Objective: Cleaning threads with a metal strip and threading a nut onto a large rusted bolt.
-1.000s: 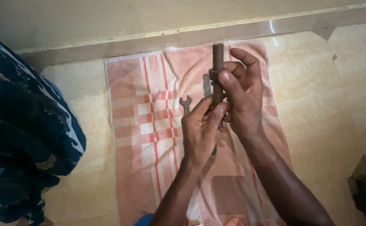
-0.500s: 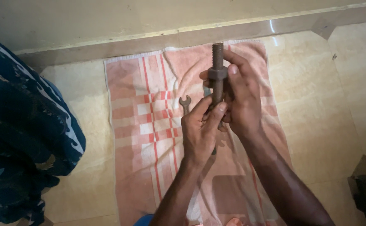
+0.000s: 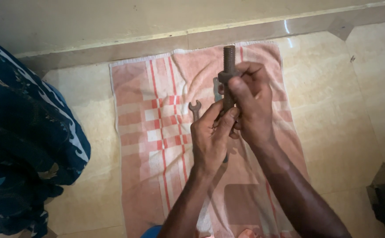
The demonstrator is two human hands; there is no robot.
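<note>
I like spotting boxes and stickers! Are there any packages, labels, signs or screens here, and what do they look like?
None show in this view.
Rusty threaded bolt: upright, held by the left hand below and the right hand at its nut.
Towel: pink with red and white checks, spread on the tiled floor.
Spanner: lying on the towel.
</note>
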